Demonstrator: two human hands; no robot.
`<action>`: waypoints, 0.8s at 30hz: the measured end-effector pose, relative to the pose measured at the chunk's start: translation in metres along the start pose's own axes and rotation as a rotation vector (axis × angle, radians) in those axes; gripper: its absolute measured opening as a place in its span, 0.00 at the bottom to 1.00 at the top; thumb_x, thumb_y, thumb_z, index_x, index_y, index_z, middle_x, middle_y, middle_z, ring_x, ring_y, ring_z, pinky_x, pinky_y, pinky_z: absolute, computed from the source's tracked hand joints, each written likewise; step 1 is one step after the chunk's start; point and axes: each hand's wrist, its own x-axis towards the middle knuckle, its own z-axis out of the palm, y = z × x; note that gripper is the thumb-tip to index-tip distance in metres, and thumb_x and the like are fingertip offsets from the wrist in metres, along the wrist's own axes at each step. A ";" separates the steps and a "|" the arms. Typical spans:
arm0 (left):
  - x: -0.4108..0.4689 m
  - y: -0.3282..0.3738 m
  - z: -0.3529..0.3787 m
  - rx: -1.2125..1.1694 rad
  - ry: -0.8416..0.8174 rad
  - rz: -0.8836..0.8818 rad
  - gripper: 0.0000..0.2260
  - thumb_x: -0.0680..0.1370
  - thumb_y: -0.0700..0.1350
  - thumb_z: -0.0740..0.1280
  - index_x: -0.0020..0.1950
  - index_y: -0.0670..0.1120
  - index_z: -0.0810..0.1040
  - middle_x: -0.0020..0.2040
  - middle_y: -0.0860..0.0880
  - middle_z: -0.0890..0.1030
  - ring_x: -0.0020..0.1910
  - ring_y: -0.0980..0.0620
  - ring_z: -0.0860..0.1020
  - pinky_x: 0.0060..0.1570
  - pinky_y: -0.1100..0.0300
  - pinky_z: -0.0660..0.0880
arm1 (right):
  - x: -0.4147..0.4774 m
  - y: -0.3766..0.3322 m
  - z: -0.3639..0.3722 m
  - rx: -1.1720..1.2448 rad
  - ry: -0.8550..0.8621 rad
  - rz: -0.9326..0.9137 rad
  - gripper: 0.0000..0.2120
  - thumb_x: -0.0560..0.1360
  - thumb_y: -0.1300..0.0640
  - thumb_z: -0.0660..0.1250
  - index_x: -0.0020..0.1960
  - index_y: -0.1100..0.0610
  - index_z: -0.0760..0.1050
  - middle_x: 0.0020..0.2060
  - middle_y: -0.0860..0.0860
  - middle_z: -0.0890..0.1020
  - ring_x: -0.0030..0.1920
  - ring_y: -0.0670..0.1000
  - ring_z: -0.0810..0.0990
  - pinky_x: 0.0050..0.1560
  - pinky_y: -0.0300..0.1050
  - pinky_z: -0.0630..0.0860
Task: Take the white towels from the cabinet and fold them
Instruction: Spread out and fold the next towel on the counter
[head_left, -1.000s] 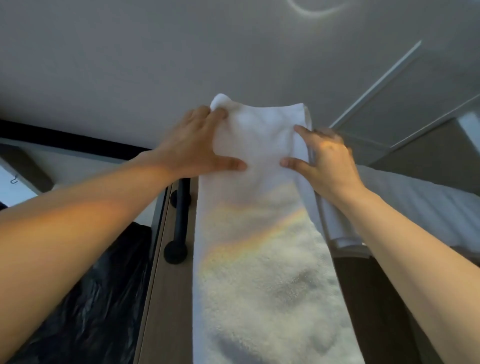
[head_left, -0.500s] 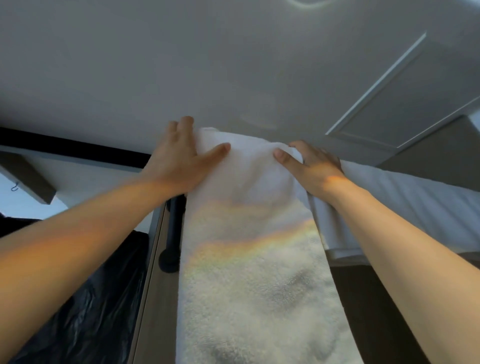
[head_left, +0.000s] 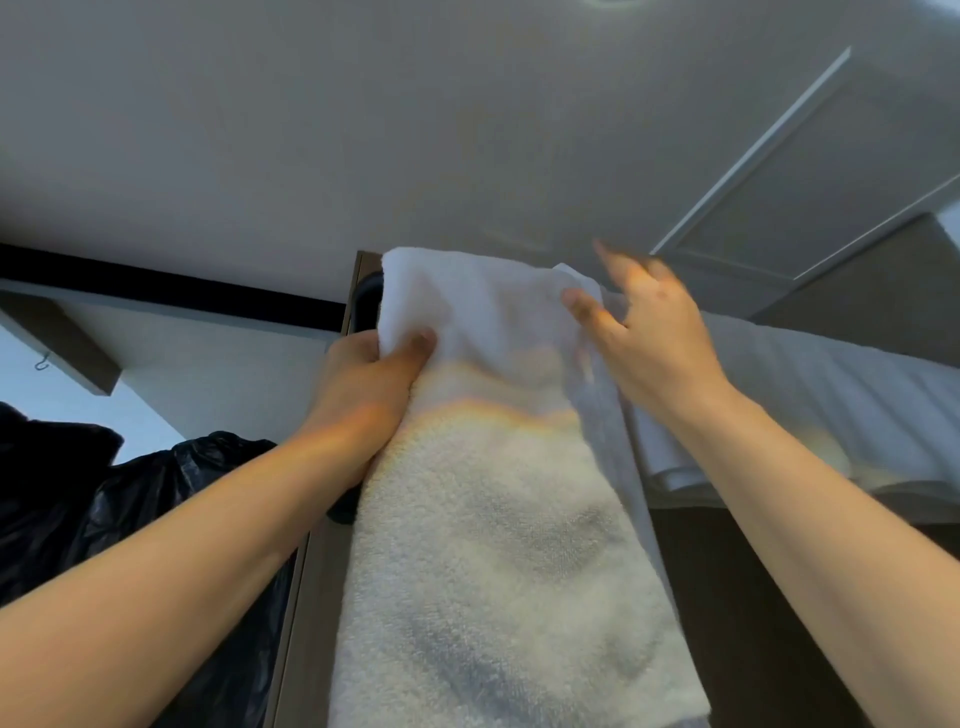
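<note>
A long white terry towel (head_left: 498, 545) hangs in a folded strip down the middle of the view, draped over the top edge of a wooden cabinet door (head_left: 306, 613). My left hand (head_left: 369, 384) grips the towel's left edge near the top, thumb in front and fingers curled behind. My right hand (head_left: 649, 332) is at the towel's upper right corner, blurred, its fingers spread and its thumb touching the cloth. More white towels (head_left: 810, 405) lie stacked on a shelf to the right, behind my right forearm.
A black bar handle (head_left: 366, 306) on the cabinet door shows beside the towel. A black plastic bag (head_left: 104, 519) sits at lower left. The white ceiling (head_left: 415, 130) is close above. A dark shelf (head_left: 753, 597) lies under the stacked towels.
My left hand slid down the left edge and closed round it. My right hand lifted from the top fold and opened its fingers. The view tilted, showing the towel's top lower in the frame.
</note>
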 end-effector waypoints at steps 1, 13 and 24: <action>0.000 0.000 -0.001 0.008 -0.003 0.002 0.13 0.78 0.54 0.66 0.36 0.50 0.76 0.25 0.61 0.79 0.24 0.64 0.77 0.25 0.64 0.73 | -0.016 -0.001 -0.004 0.031 0.064 0.008 0.28 0.78 0.42 0.62 0.74 0.53 0.66 0.67 0.55 0.73 0.69 0.57 0.69 0.66 0.51 0.67; 0.000 -0.001 0.000 -0.041 -0.029 0.021 0.11 0.78 0.53 0.66 0.38 0.51 0.77 0.26 0.62 0.80 0.26 0.65 0.78 0.19 0.73 0.68 | -0.059 0.013 0.004 0.359 -0.176 0.456 0.24 0.78 0.39 0.62 0.43 0.61 0.78 0.35 0.55 0.84 0.40 0.56 0.84 0.49 0.59 0.81; 0.013 0.002 -0.006 0.061 0.005 0.094 0.14 0.78 0.53 0.67 0.39 0.44 0.79 0.31 0.52 0.82 0.29 0.58 0.80 0.29 0.64 0.75 | -0.045 0.009 0.005 0.531 -0.118 0.363 0.23 0.81 0.50 0.62 0.36 0.69 0.69 0.28 0.57 0.68 0.31 0.54 0.67 0.38 0.48 0.64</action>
